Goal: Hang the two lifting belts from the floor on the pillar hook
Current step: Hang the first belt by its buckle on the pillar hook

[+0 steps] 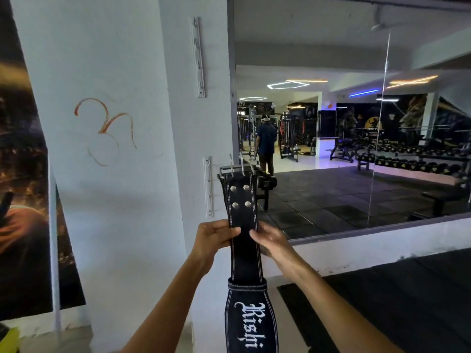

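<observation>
white plaster covers the pillar that fills the space above and to the left of both hands, marked with an orange scrawl. a large wall mirror is seen up and to the right of the hands, with a gym floor, dumbbell racks and a standing person reflected in it. a dark poster is seen far to the left of the left hand, at the frame's edge. dark floor mats lie below and to the right of the right hand.

one black lifting belt with white stitching is held upright between the two hands, its wide lettered part hanging below them between the forearms and its narrow strap rising above them. four metal rivets are set in the strap just above the fingertips, and the metal buckle tops it, close beside the lower hook rail mounted on the pillar's edge; whether the buckle touches a hook cannot be told. a second, upper hook rail is fixed well above the hands.

the left hand is closed on the strap's left edge, thumb laid across the front. the right hand is curled around the right edge, fingertips pressed on the strap's face.
</observation>
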Demonstrator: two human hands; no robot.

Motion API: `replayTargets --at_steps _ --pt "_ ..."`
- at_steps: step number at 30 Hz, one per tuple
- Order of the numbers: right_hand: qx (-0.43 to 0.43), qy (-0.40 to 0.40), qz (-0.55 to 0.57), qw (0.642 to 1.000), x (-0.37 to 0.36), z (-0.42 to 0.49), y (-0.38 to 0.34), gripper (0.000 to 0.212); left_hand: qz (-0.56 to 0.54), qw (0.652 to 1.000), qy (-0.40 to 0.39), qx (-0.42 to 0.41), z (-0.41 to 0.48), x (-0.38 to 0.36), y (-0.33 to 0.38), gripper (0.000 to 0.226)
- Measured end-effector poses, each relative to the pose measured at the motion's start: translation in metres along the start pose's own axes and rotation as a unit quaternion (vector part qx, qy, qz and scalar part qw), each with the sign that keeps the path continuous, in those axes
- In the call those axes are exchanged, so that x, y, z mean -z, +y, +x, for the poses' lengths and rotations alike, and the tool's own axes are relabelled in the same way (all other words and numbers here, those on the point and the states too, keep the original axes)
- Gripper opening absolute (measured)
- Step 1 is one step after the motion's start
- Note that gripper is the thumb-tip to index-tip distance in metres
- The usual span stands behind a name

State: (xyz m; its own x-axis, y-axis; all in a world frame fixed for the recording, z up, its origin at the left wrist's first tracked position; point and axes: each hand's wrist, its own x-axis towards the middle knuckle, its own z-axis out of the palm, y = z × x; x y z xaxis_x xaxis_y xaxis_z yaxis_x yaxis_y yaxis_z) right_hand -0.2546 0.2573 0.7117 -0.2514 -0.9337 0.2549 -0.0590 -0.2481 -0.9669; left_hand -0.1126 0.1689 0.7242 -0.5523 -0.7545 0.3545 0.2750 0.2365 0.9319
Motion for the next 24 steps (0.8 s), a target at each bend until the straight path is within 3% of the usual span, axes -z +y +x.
replayTargets --at_steps 2,6,9,13,17,19,22,24 --pt "0.017 0.074 0.056 0.996 -0.005 0.015 -0.033 0.053 0.016 1.0 -0.012 0.022 -0.005 -0.005 -0.007 0.017" --pt "0.042 0.17 0.11 0.978 -0.018 0.032 -0.062 0.043 0.016 0.999 -0.012 0.042 -0.011 -0.016 0.0 0.008" --pt "0.041 0.157 0.118 0.98 -0.025 0.025 -0.054 0.037 -0.009 0.997 0.057 0.043 0.001 -0.019 0.034 0.023" --pt "0.045 0.111 0.119 0.986 -0.031 0.021 -0.048 0.03 0.077 0.991 0.046 0.094 0.021 -0.023 0.068 0.055" --pt "0.043 0.12 0.124 0.984 -0.034 0.014 -0.047 0.024 0.085 0.981 -0.051 0.165 0.024 -0.008 0.074 0.036" --pt "0.031 0.132 0.133 0.982 -0.034 0.015 -0.047 0.022 0.052 0.984 -0.072 0.154 0.022 -0.003 0.073 0.034" --pt "-0.002 0.14 0.156 0.978 -0.039 0.022 -0.051 0.031 0.06 0.995 0.08 0.029 0.023 -0.016 0.058 0.035" --pt "-0.024 0.171 0.16 0.972 -0.044 0.026 -0.061 0.04 0.101 0.976 0.181 -0.059 0.023 -0.032 0.047 0.037"
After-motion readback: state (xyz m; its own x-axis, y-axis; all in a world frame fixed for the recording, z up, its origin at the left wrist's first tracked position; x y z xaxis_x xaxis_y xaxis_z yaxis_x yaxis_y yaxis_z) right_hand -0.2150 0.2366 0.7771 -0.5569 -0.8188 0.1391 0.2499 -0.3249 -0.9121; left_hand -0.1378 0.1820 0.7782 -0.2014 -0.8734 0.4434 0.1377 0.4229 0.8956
